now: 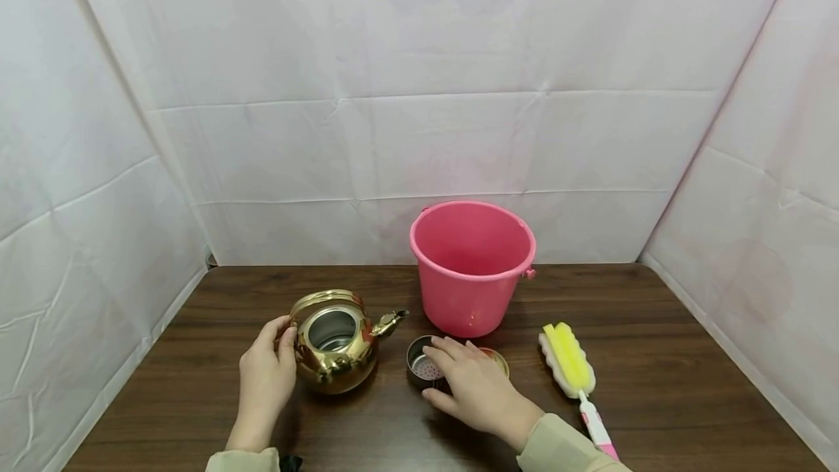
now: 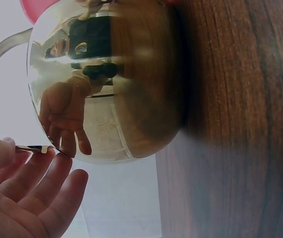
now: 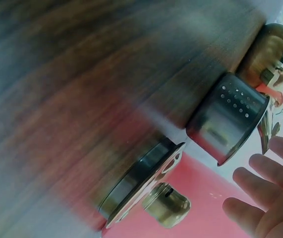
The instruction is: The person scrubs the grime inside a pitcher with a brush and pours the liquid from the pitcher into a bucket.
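A shiny gold kettle [image 1: 337, 371] stands upright on the table without its lid, its spout pointing right. My left hand [image 1: 267, 374] pinches the kettle's handle near its lower end, between thumb and fingers. Over a small metal strainer basket [image 3: 228, 119] with punched holes, my right hand [image 1: 475, 388] hovers with spread fingers; in the right wrist view a gap shows between fingertips and basket. The kettle lid [image 3: 146, 181], with a gold knob, lies knob up beside the basket and is partly hidden by the right hand in the head view.
Behind the basket stands a pink bucket [image 1: 452, 304]. At the right lies a brush [image 1: 569, 359] with a yellow and white sponge head and a white and pink handle. White cloth [image 1: 360, 130] encloses the dark wooden table [image 1: 177, 384] at the back and sides.
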The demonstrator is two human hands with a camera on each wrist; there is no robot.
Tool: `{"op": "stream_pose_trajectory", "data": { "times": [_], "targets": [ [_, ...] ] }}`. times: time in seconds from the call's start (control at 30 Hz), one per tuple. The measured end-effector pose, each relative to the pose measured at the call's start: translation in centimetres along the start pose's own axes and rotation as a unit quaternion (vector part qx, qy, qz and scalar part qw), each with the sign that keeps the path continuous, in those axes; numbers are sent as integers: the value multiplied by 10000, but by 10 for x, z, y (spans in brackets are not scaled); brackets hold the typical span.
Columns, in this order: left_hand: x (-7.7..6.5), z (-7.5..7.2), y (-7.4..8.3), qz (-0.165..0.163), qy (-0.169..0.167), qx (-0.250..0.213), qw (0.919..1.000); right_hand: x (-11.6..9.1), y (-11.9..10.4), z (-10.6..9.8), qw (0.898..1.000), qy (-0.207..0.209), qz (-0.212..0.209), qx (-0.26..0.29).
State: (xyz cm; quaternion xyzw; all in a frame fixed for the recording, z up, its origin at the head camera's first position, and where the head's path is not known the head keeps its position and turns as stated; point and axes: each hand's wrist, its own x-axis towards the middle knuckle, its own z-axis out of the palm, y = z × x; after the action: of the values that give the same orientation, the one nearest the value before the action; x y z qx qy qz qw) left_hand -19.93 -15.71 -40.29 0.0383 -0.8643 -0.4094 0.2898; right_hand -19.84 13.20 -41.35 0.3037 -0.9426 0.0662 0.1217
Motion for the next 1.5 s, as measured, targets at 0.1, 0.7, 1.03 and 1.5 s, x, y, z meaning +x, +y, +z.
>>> {"op": "stream_pose_trajectory", "data": {
  "times": [0.1,0.7,1.03,1.5],
  "targets": [
    [0,0,-1,4,-18,4,10000,-1,1,0,9999,71,60,-51],
    [1,0,-1,70,26,-9,10000,-7,9,-7,9989,117,403,229],
    [0,-1,0,25,-29,-2,10000,-13,13,-10,9974,63,696,195],
    [0,0,0,9,-46,11,10000,-21,24,-8,9922,268,1092,538]
  ]
}}
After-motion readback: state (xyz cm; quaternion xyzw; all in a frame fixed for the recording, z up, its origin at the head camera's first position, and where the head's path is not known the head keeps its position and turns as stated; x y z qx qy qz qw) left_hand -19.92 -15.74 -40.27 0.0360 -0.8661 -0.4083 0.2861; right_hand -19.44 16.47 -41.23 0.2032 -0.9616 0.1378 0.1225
